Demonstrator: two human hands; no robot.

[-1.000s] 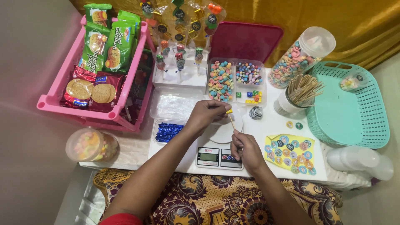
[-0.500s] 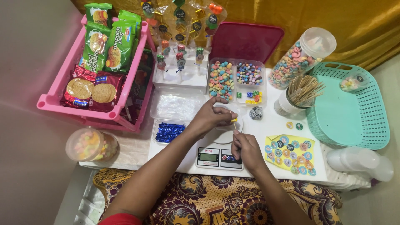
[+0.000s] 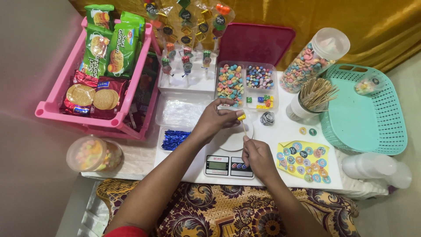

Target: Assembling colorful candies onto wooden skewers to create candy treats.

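My left hand point(image 3: 215, 119) pinches a small yellow candy point(image 3: 241, 117) at the top end of a thin wooden stick point(image 3: 244, 128). My right hand point(image 3: 256, 154) holds the lower end of that stick upright. Both hands hover over the round white pan of a small digital scale point(image 3: 229, 165). Just beyond them lies a clear divided tray of coloured candies point(image 3: 247, 83).
A pink rack of biscuit packs point(image 3: 105, 70) stands at the left. Wrapped lollipops stand in a white stand point(image 3: 186, 70). A cup of wooden sticks point(image 3: 312, 98), a candy jar point(image 3: 312, 61), a teal basket point(image 3: 368, 109), a sticker sheet point(image 3: 302, 160) and blue twist ties point(image 3: 175, 139) surround the scale.
My left hand has gone to the candy tray and come back over the scale with a yellow candy, now at the stick's top. My right hand stays put with the stick.
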